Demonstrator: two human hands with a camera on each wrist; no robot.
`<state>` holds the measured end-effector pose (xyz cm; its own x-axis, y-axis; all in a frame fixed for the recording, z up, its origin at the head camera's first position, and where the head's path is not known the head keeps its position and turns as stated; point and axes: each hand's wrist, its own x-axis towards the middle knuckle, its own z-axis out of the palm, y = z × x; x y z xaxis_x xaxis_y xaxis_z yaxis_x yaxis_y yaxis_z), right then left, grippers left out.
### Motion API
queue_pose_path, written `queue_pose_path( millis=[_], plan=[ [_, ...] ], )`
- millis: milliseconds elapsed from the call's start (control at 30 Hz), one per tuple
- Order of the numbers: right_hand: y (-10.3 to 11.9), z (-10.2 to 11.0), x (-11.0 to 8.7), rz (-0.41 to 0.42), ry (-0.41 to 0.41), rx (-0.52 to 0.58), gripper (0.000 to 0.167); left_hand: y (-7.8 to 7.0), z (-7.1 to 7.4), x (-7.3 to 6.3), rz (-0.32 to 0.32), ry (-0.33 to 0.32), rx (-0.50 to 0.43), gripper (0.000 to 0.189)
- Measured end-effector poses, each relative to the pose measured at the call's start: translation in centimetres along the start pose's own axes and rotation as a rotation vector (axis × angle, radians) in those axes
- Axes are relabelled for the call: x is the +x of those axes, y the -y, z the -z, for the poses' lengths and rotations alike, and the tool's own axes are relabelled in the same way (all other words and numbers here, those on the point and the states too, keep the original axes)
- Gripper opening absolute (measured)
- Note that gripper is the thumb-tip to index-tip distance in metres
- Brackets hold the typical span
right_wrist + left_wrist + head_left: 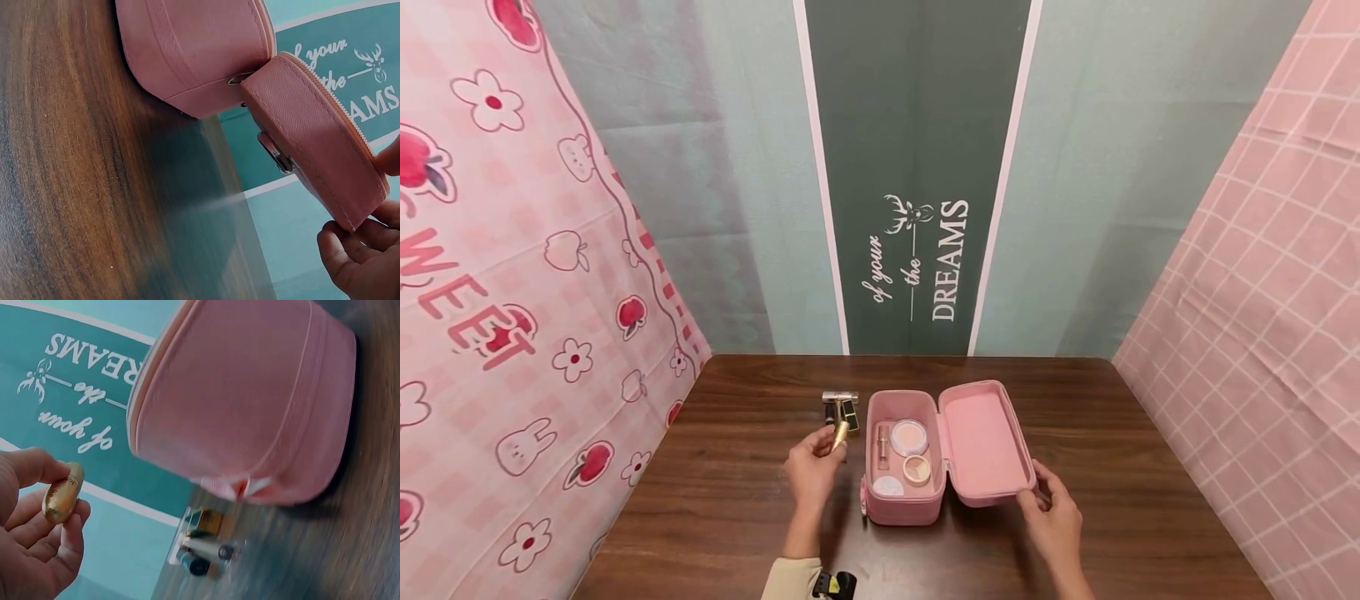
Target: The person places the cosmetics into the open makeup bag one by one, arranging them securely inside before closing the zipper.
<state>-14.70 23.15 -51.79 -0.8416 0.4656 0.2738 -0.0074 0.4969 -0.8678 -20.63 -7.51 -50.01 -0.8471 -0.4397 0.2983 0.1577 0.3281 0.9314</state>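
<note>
On the dark green panel of the fabric backdrop (917, 100), white lettering (951, 261) turned sideways reads "of your", "the" and "DREAMS" — beside a white antlered deer head (919, 214). From the left wrist it stands upside down, the boxy pink case (237, 394) covering the start of "DREAMS"; from the right wrist, the pink zip-edged lid (319, 137) leaves "your", "the" and "AMS". The pink apple-print cloth (535, 300) shows reddish capitals (463, 292) — "WEET".

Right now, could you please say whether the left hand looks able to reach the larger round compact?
Probably yes: the pink lid is open and nothing covers the larger round compact, but the left hand may need to release its gold tube.
</note>
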Motion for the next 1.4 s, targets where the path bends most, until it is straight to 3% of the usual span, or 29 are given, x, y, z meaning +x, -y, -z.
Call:
queue_pose_path(
  millis=[433,700,933,1167,1400],
  plan=[
    [0.1,0.1,-0.2,-0.002,0.002,0.023,0.040,-1.8,-2.9,-0.6,0.014,-0.008,0.017,0.024],
    [0.0,0.1,-0.1,0.021,-0.016,0.054,0.040,-2.2,-4.6,-0.9,0.054,0.039,0.014,0.022],
    [0.0,0.2,-0.2,0.040,-0.019,0.069,0.040,-2.1,-6.2,-1.3,0.049,0.106,-0.025,0.019],
    [0.0,0.2,-0.3,0.022,-0.009,0.041,0.040,-1.9,-7.1,-0.4,0.049,0.120,0.112,0.015],
    [0.1,0.2,-0.2,0.016,-0.001,0.024,0.041,-2.4,-7.1,0.9,0.023,0.091,0.166,0.015]
  ],
)
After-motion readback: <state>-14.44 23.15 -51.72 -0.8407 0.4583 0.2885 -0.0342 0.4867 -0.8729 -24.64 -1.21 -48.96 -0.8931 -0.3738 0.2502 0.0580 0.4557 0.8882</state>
